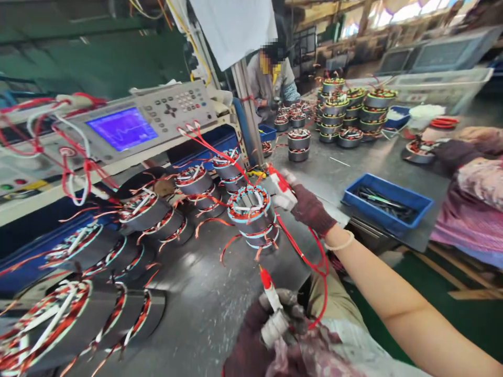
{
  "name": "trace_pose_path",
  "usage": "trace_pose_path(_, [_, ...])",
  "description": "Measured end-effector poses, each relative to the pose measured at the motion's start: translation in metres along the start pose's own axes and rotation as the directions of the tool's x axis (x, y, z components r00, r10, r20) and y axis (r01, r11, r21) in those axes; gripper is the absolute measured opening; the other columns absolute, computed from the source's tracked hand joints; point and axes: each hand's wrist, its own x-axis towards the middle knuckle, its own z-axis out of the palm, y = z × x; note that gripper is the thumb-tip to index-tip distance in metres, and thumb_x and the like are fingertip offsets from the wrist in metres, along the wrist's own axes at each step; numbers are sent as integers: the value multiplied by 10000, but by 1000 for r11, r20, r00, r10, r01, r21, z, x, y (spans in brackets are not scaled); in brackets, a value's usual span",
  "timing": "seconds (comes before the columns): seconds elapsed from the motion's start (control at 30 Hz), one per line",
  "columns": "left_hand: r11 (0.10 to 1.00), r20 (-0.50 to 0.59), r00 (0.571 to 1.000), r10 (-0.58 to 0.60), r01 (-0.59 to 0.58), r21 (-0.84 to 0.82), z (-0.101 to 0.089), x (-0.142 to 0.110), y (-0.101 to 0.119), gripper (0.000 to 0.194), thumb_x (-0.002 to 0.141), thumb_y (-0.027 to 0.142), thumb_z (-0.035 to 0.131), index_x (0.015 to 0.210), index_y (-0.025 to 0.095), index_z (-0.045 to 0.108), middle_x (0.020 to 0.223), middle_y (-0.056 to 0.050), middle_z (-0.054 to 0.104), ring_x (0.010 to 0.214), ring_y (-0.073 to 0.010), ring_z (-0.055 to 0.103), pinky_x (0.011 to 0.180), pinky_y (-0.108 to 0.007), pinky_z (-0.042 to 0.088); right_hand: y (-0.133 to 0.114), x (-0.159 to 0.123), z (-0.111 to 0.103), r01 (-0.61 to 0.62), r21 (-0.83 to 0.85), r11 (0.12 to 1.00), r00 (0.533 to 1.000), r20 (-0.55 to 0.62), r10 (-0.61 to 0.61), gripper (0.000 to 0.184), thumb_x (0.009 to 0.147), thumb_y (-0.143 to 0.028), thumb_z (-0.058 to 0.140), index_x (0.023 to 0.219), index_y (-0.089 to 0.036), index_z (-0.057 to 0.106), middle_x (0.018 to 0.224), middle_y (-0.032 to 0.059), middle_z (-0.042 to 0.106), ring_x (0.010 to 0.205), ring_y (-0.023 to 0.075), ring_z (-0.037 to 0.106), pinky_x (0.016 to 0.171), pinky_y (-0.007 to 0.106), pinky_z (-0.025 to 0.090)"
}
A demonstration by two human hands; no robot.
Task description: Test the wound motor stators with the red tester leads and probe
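My left hand [271, 324], in a dark glove with whitish fingertips, is closed around a red-and-white test probe [268, 285] whose thin tip points up, away from the stators. My right hand [304, 207], also gloved, grips a second red-and-white test probe [280, 180] beside the top of a wound motor stator [251, 222]. That stator sits on another one, with red windings, light-blue edging and loose copper-coloured lead wires. Whether the second probe touches a lead wire I cannot tell. Red cables [325, 269] loop between the hands.
A test instrument [153, 112] with a blue screen stands on a shelf at left. More stators [137, 212] lie in rows below it. A blue tray [387, 204] of dark pieces is at right. Stacked stators [332, 112] stand farther back, near a co-worker; another person's gloved hand [458, 154] touches a stator.
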Motion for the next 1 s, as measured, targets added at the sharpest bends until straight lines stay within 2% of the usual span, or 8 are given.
trace_pose_path(0.07, [1000,-14,1000,-2,2,-1,2,4,1,369,763,470,949,1044,246,862,954,-113,800,891,-264,738,867,-383,576,6,-2,0,-44,-53,998,998,-48,42,664,979,-486,644,1574,-208,545,1458,159,686,1303,339,692,1115,509,565])
trace_pose_path(0.17, [999,-68,997,-25,23,-26,0,5,-2,374,758,448,954,1049,235,858,984,-122,803,931,-269,735,889,-382,573,27,-24,-6,-114,-109,988,990,-97,103,507,975,-426,629,1415,-180,682,1378,173,731,1266,355,710,1102,533,564])
trace_pose_path(0.3, [997,-146,988,-46,37,-65,-6,6,-13,375,741,408,957,1049,222,852,996,-126,810,923,-277,738,886,-384,571,47,-50,-5,-123,-13,992,983,-139,120,506,981,-469,624,1406,-198,674,1375,147,736,1282,337,700,1112,542,559])
trace_pose_path(0.43, [999,-98,994,-51,50,-16,-8,12,-18,382,739,406,954,1054,216,848,1032,-135,810,956,-308,737,892,-411,579,35,-24,5,-103,65,993,994,-19,104,715,963,-575,672,1560,-203,545,1485,147,670,1359,329,652,1151,511,540])
trace_pose_path(0.5, [999,-84,996,-34,33,-4,-7,14,-17,397,753,431,948,1074,220,849,1049,-138,810,978,-311,736,910,-414,581,26,-6,9,-101,60,993,995,28,100,713,973,-576,664,1568,-204,538,1481,140,675,1337,329,666,1135,493,549])
trace_pose_path(0.6, [1000,-102,995,-17,15,-20,-5,12,-14,382,768,419,945,1085,229,852,1030,-121,813,956,-271,735,917,-380,578,27,-4,10,-156,-28,987,988,-6,156,576,994,-521,633,1484,-218,626,1387,120,738,1243,332,720,1071,489,584])
trace_pose_path(0.8, [992,-166,984,-68,49,-114,-11,11,-6,397,708,392,993,1047,232,862,965,-92,817,892,-226,746,845,-319,590,71,-68,9,-141,-243,960,973,-212,89,408,931,-270,614,1316,-192,726,1298,119,778,1165,302,746,1022,426,598])
trace_pose_path(1.0, [995,-93,995,-47,38,-93,-13,17,-12,388,767,408,962,1097,233,858,1006,-88,821,913,-210,742,855,-302,586,69,-67,17,-21,-514,858,990,-131,-54,517,851,-109,572,1351,-139,700,1208,148,780,1124,299,709,1008,398,559])
